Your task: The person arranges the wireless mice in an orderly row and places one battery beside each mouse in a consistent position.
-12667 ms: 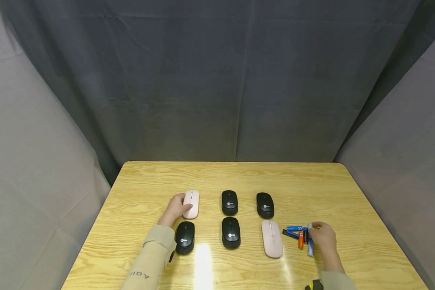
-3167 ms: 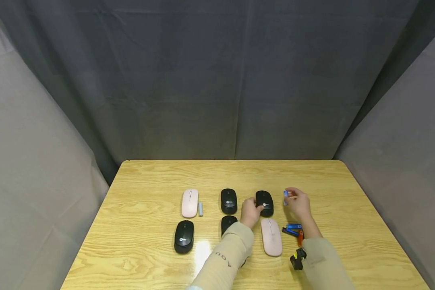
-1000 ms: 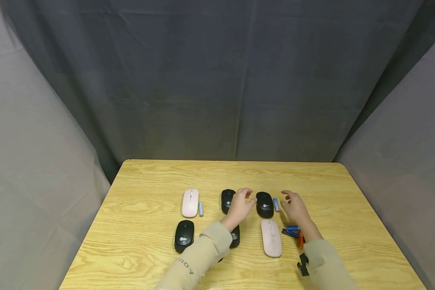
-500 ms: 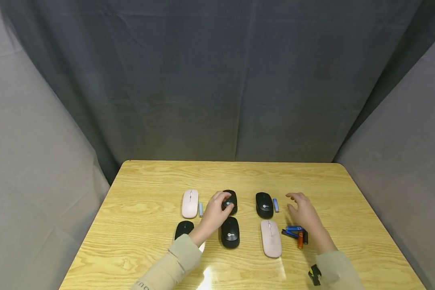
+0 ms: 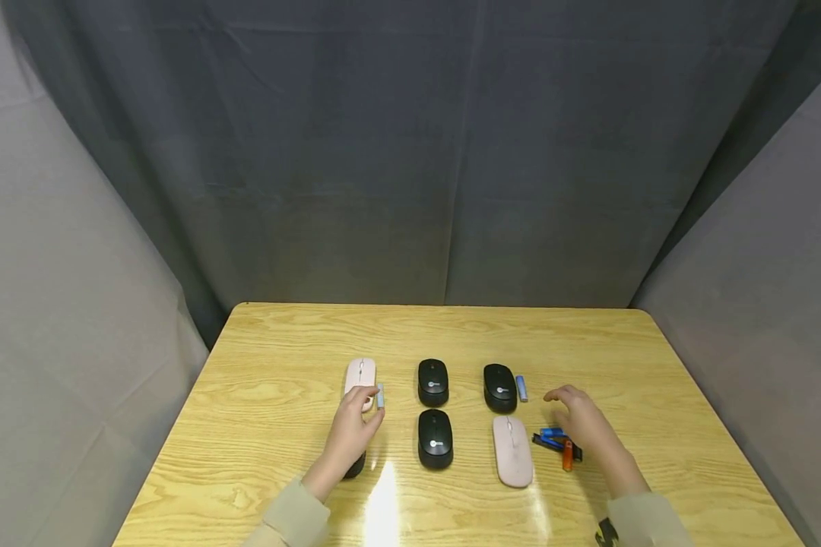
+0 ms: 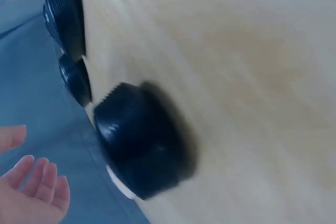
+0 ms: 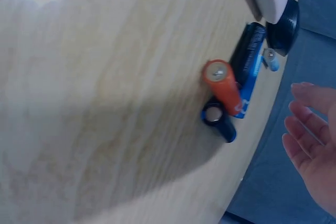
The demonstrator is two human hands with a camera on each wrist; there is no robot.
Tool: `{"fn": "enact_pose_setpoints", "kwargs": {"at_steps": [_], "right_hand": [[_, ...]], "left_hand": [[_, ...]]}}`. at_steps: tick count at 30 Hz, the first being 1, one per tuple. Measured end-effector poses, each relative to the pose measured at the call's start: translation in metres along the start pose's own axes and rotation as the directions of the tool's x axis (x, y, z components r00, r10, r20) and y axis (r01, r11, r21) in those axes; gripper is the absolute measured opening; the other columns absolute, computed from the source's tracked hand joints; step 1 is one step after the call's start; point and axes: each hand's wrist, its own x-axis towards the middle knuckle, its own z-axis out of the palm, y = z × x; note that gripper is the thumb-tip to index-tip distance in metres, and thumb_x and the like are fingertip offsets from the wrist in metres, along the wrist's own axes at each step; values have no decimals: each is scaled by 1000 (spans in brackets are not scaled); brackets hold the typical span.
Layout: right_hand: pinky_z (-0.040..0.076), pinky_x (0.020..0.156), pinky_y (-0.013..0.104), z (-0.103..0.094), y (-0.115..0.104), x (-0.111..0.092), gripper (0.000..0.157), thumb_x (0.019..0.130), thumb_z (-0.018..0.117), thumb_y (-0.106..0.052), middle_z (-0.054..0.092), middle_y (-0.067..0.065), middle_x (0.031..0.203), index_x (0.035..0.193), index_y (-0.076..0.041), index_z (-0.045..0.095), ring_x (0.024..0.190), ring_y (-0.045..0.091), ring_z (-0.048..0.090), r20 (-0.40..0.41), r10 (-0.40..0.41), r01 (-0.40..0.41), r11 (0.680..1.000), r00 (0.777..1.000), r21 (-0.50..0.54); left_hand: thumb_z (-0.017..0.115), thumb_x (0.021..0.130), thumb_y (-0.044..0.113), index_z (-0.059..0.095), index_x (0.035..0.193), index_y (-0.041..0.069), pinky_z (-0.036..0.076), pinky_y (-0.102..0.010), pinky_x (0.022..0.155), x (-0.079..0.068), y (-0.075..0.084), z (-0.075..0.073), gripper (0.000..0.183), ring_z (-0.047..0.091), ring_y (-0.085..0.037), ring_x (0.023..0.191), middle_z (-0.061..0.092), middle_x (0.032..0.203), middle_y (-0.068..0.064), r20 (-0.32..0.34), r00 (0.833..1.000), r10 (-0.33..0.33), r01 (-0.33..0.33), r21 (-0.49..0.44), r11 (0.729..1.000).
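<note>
My left hand (image 5: 351, 427) hovers with relaxed, parted fingers and holds nothing. It partly covers the back left pink mouse (image 5: 360, 371) and hides most of the front left black mouse (image 6: 139, 140), which stands out in the left wrist view. A pale battery (image 5: 380, 396) lies just right of that pink mouse. On the right, my right hand (image 5: 584, 419) hangs loosely bent above a small pile of batteries: an orange battery (image 7: 224, 85), a bright blue battery (image 7: 249, 90) and dark ones. Its fingers (image 7: 304, 129) are empty in the right wrist view.
Two black mice stand in the middle column, a back one (image 5: 433, 382) and a front one (image 5: 435, 439). Right of them are a black mouse (image 5: 500, 387) with a light blue battery (image 5: 521, 388) at its side, and a pink mouse (image 5: 512, 451). A dark curtain (image 5: 410, 190) hangs behind the table.
Over the last second my left hand has moved left from the right black mouse; my right hand has drawn back toward the pile. Earlier, two batteries came to lie beside back-row mice.
</note>
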Motion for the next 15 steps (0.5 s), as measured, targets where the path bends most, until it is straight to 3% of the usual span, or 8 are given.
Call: {"fn": "enact_pose_setpoints", "kwargs": {"at_steps": [7,15], "right_hand": [[48,77,47,9,9,-5,23,79,64,5,59,16,99,101,2,63,93,36,57,61,-22,20,1000,998,24],[49,76,43,17,14,-7,21,78,68,0,61,12,95,99,2,64,88,31,59,132,-18,14,1000,991,27]], "left_hand": [[71,76,5,59,109,-3,47,-43,82,-18,-19,-9,36,54,-31,99,58,108,-12,-47,991,-124,126,48,991],[71,76,7,55,114,-6,47,-45,80,-33,-34,-19,43,52,-33,98,54,109,-19,11,962,-274,274,35,961]]}}
